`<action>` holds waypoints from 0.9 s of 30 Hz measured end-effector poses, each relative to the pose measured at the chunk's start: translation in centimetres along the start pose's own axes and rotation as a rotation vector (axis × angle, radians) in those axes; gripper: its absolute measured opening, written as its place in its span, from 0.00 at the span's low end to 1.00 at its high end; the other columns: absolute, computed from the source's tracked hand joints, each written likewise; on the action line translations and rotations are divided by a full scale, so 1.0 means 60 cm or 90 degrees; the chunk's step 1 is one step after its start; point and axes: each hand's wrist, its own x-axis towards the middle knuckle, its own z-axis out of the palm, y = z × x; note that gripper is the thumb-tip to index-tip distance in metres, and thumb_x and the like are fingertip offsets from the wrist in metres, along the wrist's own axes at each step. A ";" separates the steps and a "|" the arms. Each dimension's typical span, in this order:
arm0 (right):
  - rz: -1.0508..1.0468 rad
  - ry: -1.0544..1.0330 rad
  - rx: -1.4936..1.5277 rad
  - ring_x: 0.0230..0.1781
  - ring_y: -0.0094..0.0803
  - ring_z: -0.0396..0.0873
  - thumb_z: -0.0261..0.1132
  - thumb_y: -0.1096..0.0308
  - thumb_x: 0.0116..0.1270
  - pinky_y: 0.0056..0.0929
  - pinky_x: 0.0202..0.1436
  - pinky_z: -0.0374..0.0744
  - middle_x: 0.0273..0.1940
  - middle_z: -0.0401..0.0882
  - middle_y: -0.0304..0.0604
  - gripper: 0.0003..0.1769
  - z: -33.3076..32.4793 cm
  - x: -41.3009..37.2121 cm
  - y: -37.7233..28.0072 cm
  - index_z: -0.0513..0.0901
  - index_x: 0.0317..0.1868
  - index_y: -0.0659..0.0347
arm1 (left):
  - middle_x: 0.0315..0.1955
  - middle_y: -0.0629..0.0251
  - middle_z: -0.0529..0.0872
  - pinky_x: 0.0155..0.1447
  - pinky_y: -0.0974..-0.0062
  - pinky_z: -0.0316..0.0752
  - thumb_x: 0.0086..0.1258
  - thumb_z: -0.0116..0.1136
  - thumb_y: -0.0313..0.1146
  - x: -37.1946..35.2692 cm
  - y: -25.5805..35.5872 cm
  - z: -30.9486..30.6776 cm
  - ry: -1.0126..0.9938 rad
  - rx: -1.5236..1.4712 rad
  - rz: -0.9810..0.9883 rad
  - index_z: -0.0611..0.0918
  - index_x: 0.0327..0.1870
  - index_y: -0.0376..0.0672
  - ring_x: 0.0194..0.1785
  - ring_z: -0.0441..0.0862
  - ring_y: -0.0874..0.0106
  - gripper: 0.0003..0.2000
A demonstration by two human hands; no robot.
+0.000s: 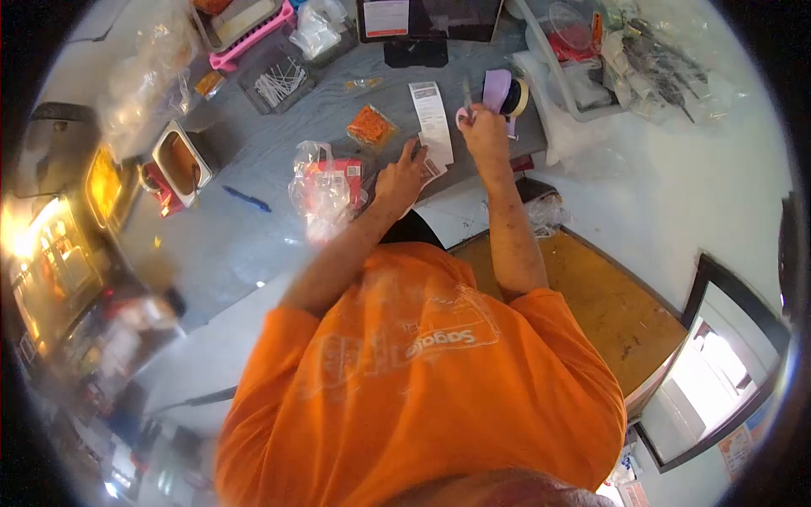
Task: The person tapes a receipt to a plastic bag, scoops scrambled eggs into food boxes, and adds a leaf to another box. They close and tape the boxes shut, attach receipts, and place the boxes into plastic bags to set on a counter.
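A long printed paper slip (432,114), like a receipt, lies on the grey table (279,139). My left hand (400,181) rests on its lower left edge, fingers stretched forward over the paper. To the right of the slip, my right hand (486,135) is closed around what looks like a pair of scissors (466,95), with a pale lilac handle and a narrow blade pointing away from me. Just beyond that hand stands a lilac tape dispenser (497,84) with a tape roll (515,98). Beside my left wrist is a clear plastic bag (325,198) around a red packet.
An orange-filled sachet (370,125) lies left of the slip. Farther left are a blue pen (247,199), a metal container (182,160) of brown sauce and a tray of white sticks (279,84). A screen (429,19) stands at the back, a plastic bin (583,101) at right.
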 end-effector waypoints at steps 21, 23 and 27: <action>0.356 0.137 0.494 0.29 0.31 0.73 0.70 0.61 0.59 0.29 0.32 0.71 0.29 0.76 0.37 0.13 -0.031 -0.061 0.126 0.83 0.40 0.59 | 0.34 0.61 0.86 0.40 0.77 0.76 0.65 0.61 0.32 -0.125 0.016 -0.055 -0.021 -0.616 -0.174 0.79 0.46 0.35 0.37 0.81 0.78 0.12; 0.490 0.033 0.808 0.29 0.27 0.72 0.72 0.60 0.57 0.24 0.31 0.69 0.29 0.75 0.34 0.15 -0.035 -0.056 0.128 0.84 0.41 0.57 | 0.34 0.64 0.85 0.41 0.78 0.75 0.67 0.58 0.30 -0.132 0.021 -0.059 -0.045 -0.659 -0.109 0.79 0.46 0.37 0.37 0.79 0.79 0.10; 0.493 0.043 0.893 0.30 0.30 0.75 0.72 0.63 0.57 0.26 0.32 0.73 0.31 0.77 0.38 0.15 -0.043 -0.066 0.131 0.83 0.42 0.60 | 0.33 0.65 0.84 0.41 0.79 0.74 0.69 0.56 0.30 -0.137 0.034 -0.062 -0.060 -0.635 -0.131 0.80 0.46 0.37 0.36 0.77 0.80 0.09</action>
